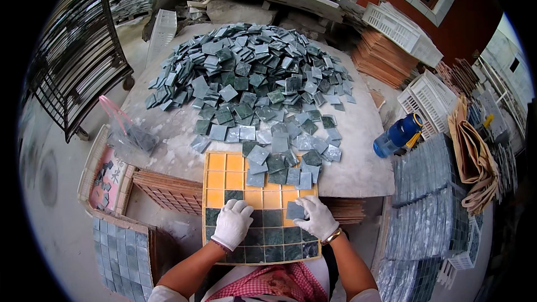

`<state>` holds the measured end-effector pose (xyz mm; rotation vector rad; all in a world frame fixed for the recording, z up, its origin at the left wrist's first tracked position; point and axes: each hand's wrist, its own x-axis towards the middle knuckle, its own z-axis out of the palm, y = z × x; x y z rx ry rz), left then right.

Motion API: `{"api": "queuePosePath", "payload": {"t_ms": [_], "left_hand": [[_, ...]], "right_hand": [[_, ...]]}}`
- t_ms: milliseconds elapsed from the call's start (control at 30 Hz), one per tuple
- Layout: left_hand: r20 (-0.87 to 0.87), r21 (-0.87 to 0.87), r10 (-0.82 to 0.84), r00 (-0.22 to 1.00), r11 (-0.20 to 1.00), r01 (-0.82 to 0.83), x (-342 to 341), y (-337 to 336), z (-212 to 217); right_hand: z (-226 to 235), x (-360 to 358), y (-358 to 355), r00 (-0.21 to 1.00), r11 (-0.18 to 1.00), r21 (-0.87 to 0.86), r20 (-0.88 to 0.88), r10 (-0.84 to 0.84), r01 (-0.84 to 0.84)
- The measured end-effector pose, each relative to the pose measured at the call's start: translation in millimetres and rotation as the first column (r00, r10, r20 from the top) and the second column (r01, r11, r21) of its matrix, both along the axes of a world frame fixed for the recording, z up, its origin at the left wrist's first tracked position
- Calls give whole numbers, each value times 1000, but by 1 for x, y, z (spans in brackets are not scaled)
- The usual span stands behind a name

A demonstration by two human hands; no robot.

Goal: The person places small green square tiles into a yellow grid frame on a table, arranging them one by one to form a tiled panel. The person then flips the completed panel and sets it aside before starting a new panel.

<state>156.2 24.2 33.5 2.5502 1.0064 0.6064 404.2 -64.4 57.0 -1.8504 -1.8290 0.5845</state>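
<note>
While right-hand grip [319, 219] pinches grey tile [294, 211] at right side of yellow tray [215, 180], left-hand grip [232, 225] curls over dark laid tiles [273, 237], contents unclear. Grey tile: probably light, stiff, brittle; take by edges.

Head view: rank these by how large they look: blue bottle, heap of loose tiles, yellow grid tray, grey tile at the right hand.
Largest to smallest:
1. Heap of loose tiles
2. Yellow grid tray
3. Blue bottle
4. Grey tile at the right hand, partly covered by its fingers
</note>
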Motion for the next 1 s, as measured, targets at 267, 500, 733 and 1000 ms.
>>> {"api": "queuePosePath", "payload": {"t_ms": [267, 500, 733, 1000], "left_hand": [[15, -133, 49, 999, 990, -47, 3, 1, 9], [161, -242, -41, 986, 967, 80, -8, -9, 11], [202, -118, -176, 963, 972, 202, -27, -25, 0], [36, -16, -209, 977, 978, 210, -27, -35, 3]], "right_hand": [[-8, 1, -1, 996, 997, -40, 64, 66, -63], [-8, 12, 9, 985, 984, 33, 26, 172, -173], [-30, 5, 11, 993, 995, 7, 63, 99, -100], [-19, -10, -9, 987, 999, 3, 158, 33, -34]]}}
